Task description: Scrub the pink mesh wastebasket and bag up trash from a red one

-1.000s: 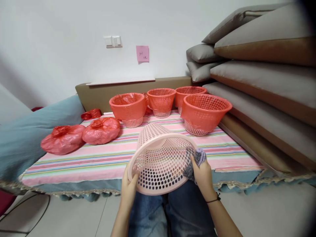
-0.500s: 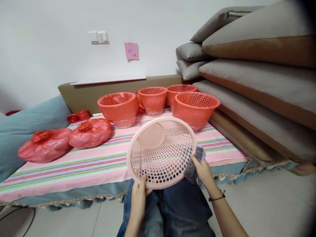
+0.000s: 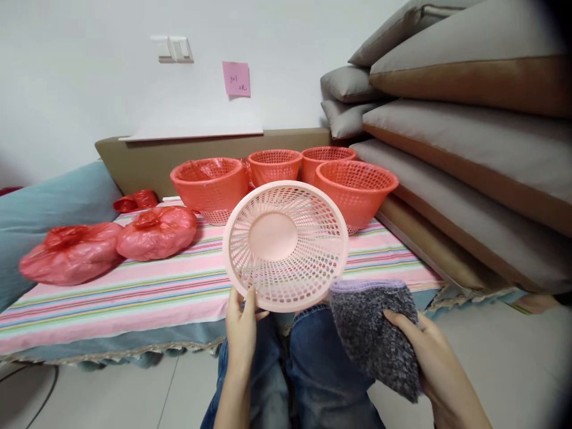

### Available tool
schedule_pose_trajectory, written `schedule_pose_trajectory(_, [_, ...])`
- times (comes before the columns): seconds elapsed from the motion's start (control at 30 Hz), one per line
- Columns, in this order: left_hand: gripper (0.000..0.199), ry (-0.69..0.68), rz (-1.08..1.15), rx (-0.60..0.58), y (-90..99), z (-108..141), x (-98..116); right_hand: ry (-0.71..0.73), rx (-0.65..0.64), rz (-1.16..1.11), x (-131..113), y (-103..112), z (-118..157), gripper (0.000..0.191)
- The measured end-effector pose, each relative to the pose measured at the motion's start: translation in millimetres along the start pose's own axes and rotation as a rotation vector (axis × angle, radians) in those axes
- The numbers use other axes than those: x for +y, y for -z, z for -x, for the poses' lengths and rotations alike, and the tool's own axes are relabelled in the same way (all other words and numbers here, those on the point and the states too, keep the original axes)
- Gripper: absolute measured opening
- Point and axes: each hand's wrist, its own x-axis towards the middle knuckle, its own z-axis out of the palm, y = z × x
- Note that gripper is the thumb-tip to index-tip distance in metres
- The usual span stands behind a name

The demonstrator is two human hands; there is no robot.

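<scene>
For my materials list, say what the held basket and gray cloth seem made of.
Basket: probably molded plastic, satin finish, judging by its even mesh and smooth base.
Cloth: matte, fuzzy fabric, shown by its speckled pile; the fiber is unclear.

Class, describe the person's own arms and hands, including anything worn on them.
The left hand and right hand are gloveless, with five-fingered human shapes. Both visible forearms are sleeveless. No cables or markings show on them.
</scene>
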Motion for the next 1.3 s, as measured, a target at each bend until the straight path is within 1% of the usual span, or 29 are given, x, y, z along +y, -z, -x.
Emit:
schedule_pose_trajectory(0.07, [0.062,0.043,0.005,0.005,-2.4,5,-3,-0.012,-0.101,0.020,0,-5,6,0.042])
schedule_pose_trajectory(0.1, [0.062,0.063,0.011,0.001,-3.7,8,-4,-0.017,-0.128,0.011,1,-10,8,0.044])
schedule_pose_trajectory(0.17, [0.058,0.086,0.005,-0.011,-5.7,12,-7,-0.012,-0.142,-0.008,2,-22,12,0.049])
schedule_pose_trajectory(0.2, [0.056,0.087,-0.008,-0.017,-6.3,14,-8,0.018,-0.138,-0.003,2,-29,12,0.051])
schedule_pose_trajectory(0.23, [0.054,0.083,-0.024,-0.024,-6.6,15,-9,0.088,-0.139,0.022,2,-37,13,0.051])
schedule_pose_trajectory(0.27, [0.053,0.075,-0.041,-0.031,-6.5,16,-10,0.208,-0.146,0.067,1,-46,12,0.049])
schedule_pose_trajectory(0.3, [0.053,0.068,-0.054,-0.037,-6.1,17,-12,0.377,-0.165,0.128,0,-54,11,0.046])
schedule_pose_trajectory(0.37, [0.054,0.068,-0.062,-0.045,-5.0,18,-14,0.795,-0.254,0.309,2,-70,5,0.043])
schedule_pose_trajectory(0.4, [0.055,0.075,-0.055,-0.052,-4.2,18,-14,0.980,-0.323,0.429,5,-77,1,0.046])
schedule_pose_trajectory(0.43, [0.056,0.085,-0.044,-0.056,-3.3,18,-15,1.113,-0.393,0.562,11,-85,-3,0.051])
schedule_pose_trajectory(0.47, [0.057,0.095,-0.035,-0.057,-2.2,18,-15,1.188,-0.459,0.696,20,-91,-7,0.057])
schedule_pose_trajectory(0.5, [0.057,0.105,-0.033,-0.053,-0.8,18,-15,1.206,-0.518,0.824,32,-97,-11,0.062])
schedule_pose_trajectory(0.53, [0.056,0.111,-0.045,-0.042,0.9,18,-16,1.183,-0.561,0.926,45,-102,-14,0.067])
schedule_pose_trajectory(0.6, [0.053,0.092,-0.116,-0.010,4.9,16,-16,1.131,-0.626,1.038,73,-109,-17,0.071])
schedule_pose_trajectory(0.67, [0.049,0.039,-0.224,0.013,8.4,14,-16,1.109,-0.636,1.067,96,-113,-18,0.073])
schedule_pose_trajectory(0.7, [0.047,0.012,-0.271,0.016,9.3,14,-17,1.109,-0.612,1.068,105,-114,-18,0.075])
schedule_pose_trajectory(0.77, [0.044,-0.035,-0.324,0.002,9.0,14,-17,1.122,-0.530,1.067,116,-115,-18,0.077])
schedule_pose_trajectory(0.83, [0.041,-0.059,-0.334,-0.036,6.5,16,-17,1.136,-0.460,1.079,121,-115,-19,0.077])
schedule_pose_trajectory(0.9, [0.038,-0.088,-0.360,-0.074,3.4,17,-16,1.146,-0.452,1.100,125,-114,-21,0.076])
schedule_pose_trajectory(0.97, [0.036,-0.158,-0.410,-0.091,0.8,15,-14,1.154,-0.475,1.122,128,-110,-24,0.077])
schedule_pose_trajectory(1.07, [0.041,-0.344,-0.471,-0.051,-3.2,5,-4,1.173,-0.497,1.161,131,-102,-27,0.079])
schedule_pose_trajectory(1.17, [0.049,-0.605,-0.533,-0.029,-11.3,-10,20,1.198,-0.516,1.204,132,-96,-29,0.079])
schedule_pose_trajectory(1.27, [0.046,-0.916,-0.632,-0.138,-25.1,-24,54,1.219,-0.524,1.228,132,-95,-30,0.075])
schedule_pose_trajectory(1.3, [0.044,-0.989,-0.679,-0.196,-30.6,-28,66,1.224,-0.522,1.233,133,-95,-30,0.074])
